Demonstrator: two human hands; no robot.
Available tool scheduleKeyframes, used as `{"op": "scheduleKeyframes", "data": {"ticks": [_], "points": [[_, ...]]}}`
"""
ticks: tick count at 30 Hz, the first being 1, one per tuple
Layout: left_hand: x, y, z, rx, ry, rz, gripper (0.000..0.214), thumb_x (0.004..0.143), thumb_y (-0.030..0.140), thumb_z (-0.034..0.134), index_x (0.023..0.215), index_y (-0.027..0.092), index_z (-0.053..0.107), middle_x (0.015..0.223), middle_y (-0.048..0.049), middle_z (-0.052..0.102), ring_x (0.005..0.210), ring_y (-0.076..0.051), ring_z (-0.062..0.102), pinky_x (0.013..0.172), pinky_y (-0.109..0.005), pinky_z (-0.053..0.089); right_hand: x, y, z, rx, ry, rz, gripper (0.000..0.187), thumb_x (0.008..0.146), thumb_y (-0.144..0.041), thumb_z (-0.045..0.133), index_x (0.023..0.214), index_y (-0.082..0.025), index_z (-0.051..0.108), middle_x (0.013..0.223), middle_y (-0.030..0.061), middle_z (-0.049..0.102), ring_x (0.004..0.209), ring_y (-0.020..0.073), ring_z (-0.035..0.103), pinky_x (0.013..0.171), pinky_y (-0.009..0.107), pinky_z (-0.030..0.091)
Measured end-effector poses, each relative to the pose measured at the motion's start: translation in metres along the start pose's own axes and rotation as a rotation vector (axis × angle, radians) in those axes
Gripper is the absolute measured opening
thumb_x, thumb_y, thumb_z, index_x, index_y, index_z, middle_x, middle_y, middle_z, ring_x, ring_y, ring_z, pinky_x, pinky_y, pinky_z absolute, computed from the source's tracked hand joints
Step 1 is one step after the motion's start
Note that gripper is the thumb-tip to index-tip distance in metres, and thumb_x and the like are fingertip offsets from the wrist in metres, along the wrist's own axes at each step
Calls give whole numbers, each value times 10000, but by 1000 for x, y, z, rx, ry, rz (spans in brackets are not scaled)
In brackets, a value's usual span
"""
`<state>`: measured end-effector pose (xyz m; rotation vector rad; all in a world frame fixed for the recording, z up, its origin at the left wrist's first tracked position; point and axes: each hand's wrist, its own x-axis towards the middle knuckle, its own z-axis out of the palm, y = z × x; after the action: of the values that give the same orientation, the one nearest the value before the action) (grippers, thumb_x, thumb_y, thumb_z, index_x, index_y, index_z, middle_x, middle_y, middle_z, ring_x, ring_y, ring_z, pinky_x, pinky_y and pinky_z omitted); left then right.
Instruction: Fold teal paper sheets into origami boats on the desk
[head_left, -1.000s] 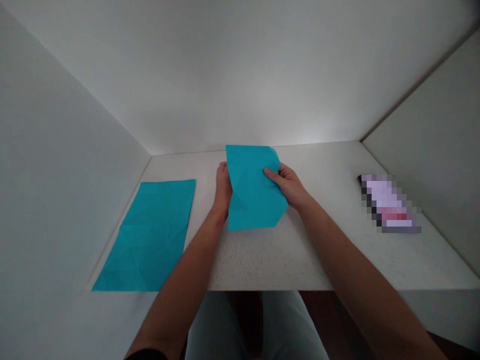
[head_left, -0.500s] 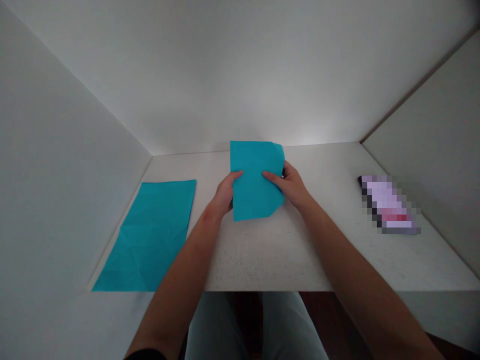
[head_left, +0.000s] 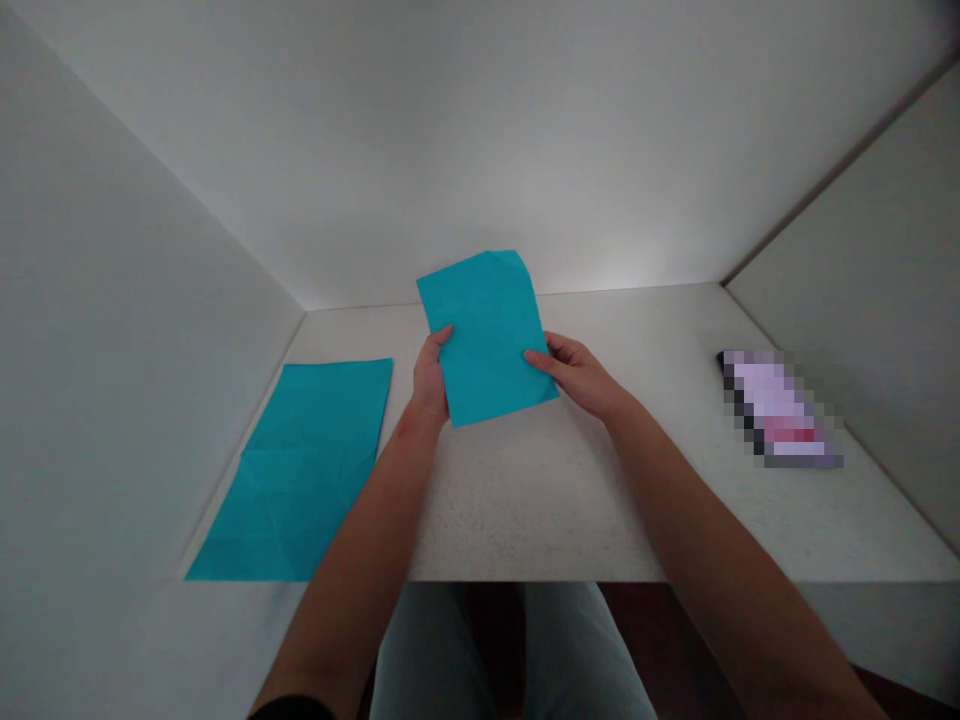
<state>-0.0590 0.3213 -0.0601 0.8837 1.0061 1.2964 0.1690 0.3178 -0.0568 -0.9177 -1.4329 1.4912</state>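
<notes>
A folded turquoise paper (head_left: 486, 335) is held up above the white table (head_left: 540, 500), tilted with its top leaning left. My left hand (head_left: 430, 380) pinches its left edge, thumb on the front. On the opposite side, my right hand (head_left: 577, 375) grips the right edge with the thumb across the front and fingers behind. A second turquoise sheet (head_left: 300, 470), creased and unfolded, lies flat on the table at the left.
A blurred-out flat object (head_left: 780, 410) lies on the table at the right. White walls close in the table on the left, back and right. The table's front edge runs just above my lap.
The folded paper has been lifted and turned so that its top leans left. My left hand shifted from the paper's lower left to its left edge.
</notes>
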Motion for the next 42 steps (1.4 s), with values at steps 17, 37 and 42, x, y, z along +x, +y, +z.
{"op": "scheduleKeyframes", "data": {"ticks": [17,37,42], "points": [[10,-1,-5,-89,161,6,639,935,657,603,1420,244,660,1448,-117,734,1330,-367,711,1101,-558,616,6,6,-16,-136,63,-111,501,785,-671,877,838,-254,605,823,-11,665,763,174,629,765,344,569],[-6,-8,8,384,-269,-165,410,920,531,725,1125,182,791,1107,-109,837,1014,-295,774,903,-407,627,11,13,-34,-352,590,-222,407,911,-586,757,1145,-253,750,876,14,731,759,196,628,687,329,498],[1,-13,1,564,-225,44,419,964,592,637,978,191,758,894,-49,762,795,-208,669,690,-295,510,13,14,-39,-421,647,-279,375,953,-609,715,1025,-243,751,1017,52,784,893,221,676,772,344,511]]}}
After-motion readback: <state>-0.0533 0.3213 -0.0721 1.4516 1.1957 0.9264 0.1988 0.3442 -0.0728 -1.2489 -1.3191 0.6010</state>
